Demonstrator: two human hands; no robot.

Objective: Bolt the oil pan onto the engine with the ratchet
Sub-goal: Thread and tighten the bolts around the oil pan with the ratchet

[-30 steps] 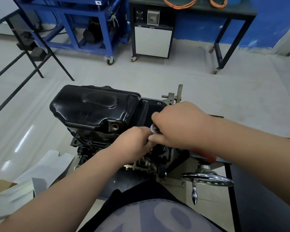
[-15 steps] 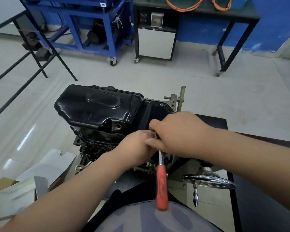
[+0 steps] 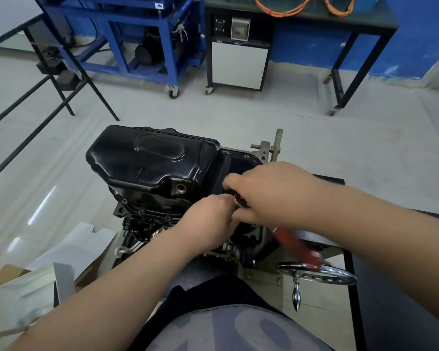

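Oil pan (image 3: 150, 160) on engine (image 3: 147, 224), centre scene, right hand (image 3: 271, 193) curled over head of ratchet (image 3: 297, 247) at pan's near-right edge, red handle blurred toward near right, left hand (image 3: 208, 221) apparently touching head, grip can't tell

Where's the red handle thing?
In the head view, the ratchet's red handle sticks out low right, from under the right hand, just above the shiny handwheel.

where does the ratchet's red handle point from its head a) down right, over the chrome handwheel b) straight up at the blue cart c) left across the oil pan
a: the ratchet has its red handle slanting down to the right, its end over the chrome handwheel.
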